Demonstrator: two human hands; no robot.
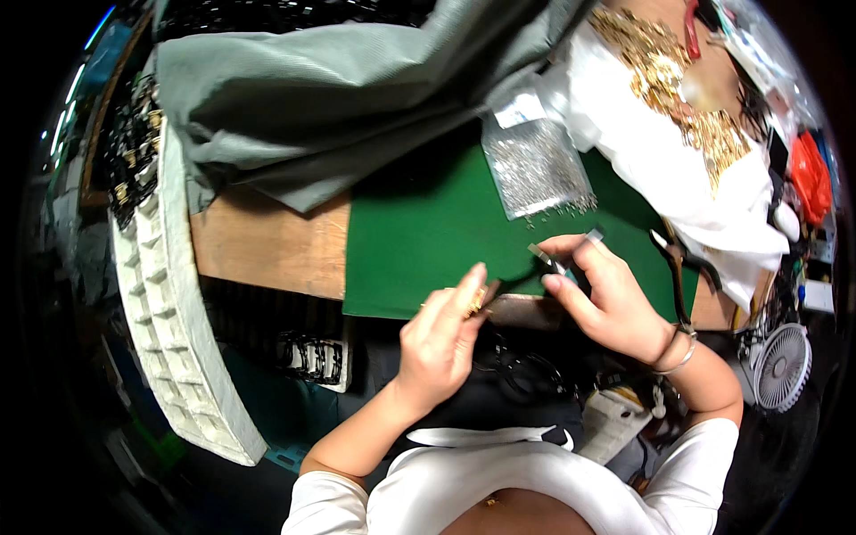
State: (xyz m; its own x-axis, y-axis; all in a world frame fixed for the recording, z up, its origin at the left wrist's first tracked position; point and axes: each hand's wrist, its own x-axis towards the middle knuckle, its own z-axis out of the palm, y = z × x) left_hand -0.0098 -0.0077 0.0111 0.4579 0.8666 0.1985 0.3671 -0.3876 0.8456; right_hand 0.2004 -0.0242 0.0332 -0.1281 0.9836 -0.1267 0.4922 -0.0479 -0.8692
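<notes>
My left hand [441, 339] pinches a small gold metal piece [476, 301] between thumb and fingers, just off the near edge of the green mat [419, 241]. My right hand [602, 294] grips a small pair of pliers [551, 260] with a dark, teal-tinted handle; the jaws point left toward the gold piece. Both hands hover over the mat's front edge, a few centimetres apart. A bracelet sits on my right wrist.
A clear bag of small silver parts [535, 165] lies on the mat behind the hands. Grey cloth [312, 98] covers the back left. A heap of gold pieces [678, 80] rests on white cloth at right. White foam tray [169, 294] left; small fan [782, 364] right.
</notes>
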